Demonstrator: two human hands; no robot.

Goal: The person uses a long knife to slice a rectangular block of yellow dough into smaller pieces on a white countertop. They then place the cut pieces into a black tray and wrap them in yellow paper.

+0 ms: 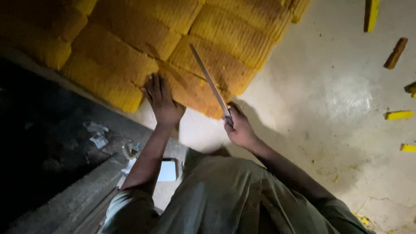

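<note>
A large mass of ribbed yellow blocks (143, 39) lies stacked on the pale floor ahead of me. My left hand (162, 102) presses flat, fingers spread, on the near edge of one block. My right hand (238, 128) grips the handle of a long thin metal blade (210, 82), which slants up and left across the surface of a yellow block. My knee in olive trousers (225, 195) fills the lower middle of the view.
Loose yellow and brown sticks (398, 115) lie scattered on the pale floor at the right. A dark recessed area (43, 143) with a concrete ledge and bits of paper sits at the left. A small white object (168, 170) lies by my knee.
</note>
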